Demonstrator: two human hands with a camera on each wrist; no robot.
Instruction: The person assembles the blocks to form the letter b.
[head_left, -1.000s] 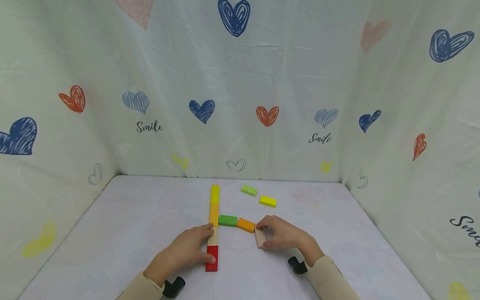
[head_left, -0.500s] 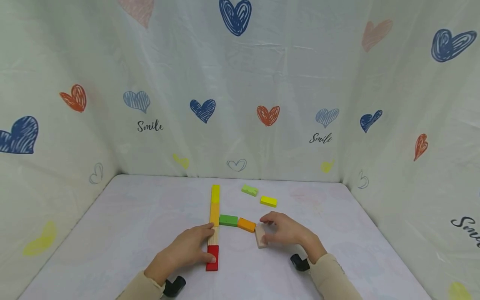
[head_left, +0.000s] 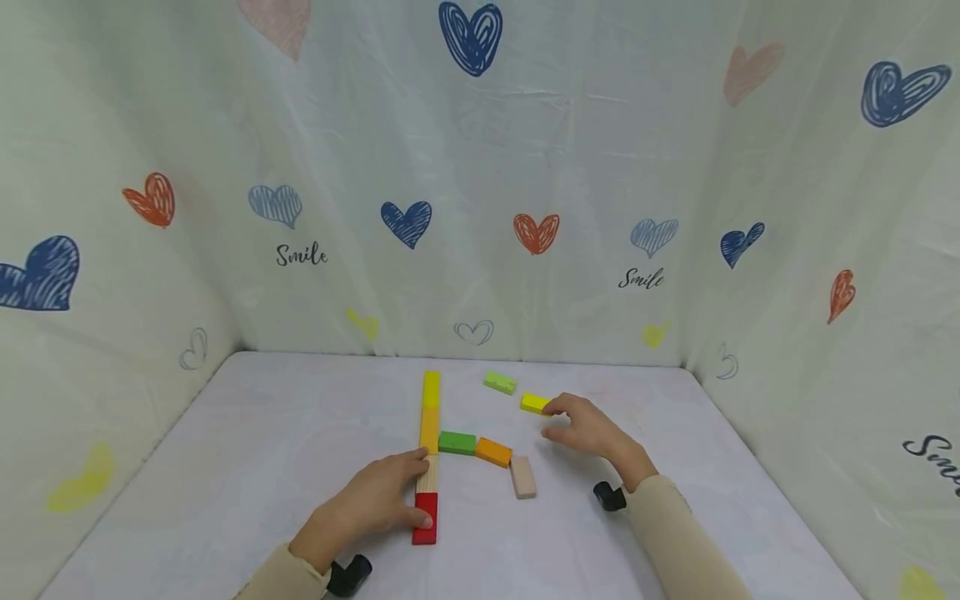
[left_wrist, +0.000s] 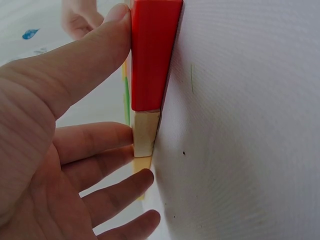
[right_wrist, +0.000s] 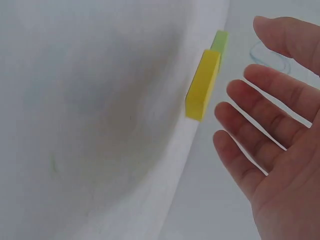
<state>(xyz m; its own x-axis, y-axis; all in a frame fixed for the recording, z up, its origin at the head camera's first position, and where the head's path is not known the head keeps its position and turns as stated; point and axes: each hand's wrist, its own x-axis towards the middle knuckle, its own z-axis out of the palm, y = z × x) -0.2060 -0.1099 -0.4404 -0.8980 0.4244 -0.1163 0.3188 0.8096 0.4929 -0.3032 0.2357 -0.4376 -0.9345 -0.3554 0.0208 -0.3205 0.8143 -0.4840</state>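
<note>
On the white tabletop (head_left: pixel 300 433), a straight row of blocks runs away from the person: a red block (head_left: pixel 425 535) nearest, then a pale wood block (head_left: pixel 427 479), an amber block (head_left: pixel 429 429) and, at the far end, a yellow block (head_left: pixel 432 387). The left hand (head_left: pixel 375 497) rests at the near part of this row, its thumb on the red block and its index fingertip at the pale wood block; the fingers are spread and fairly straight, steadying nothing in a closed grip. From the right side of the row, a green block (head_left: pixel 457 443) extends beside the amber one, followed by an orange block (head_left: pixel 493 452) set at a slant, and a plain wooden block (head_left: pixel 522 478) angles toward the person from its end. Beyond these lie two loose pieces, a lime-green block (head_left: pixel 500 382) and a bright yellow block (head_left: pixel 533 403). The right hand (head_left: pixel 588 431) is at the right end of the bright yellow block, thumb and fingers parted; the right wrist view shows a gap between fingertips and block, so it grips nothing. Behind the tabletop hangs a pale curtain (head_left: pixel 345 125) printed with hearts and "Smile".
</note>
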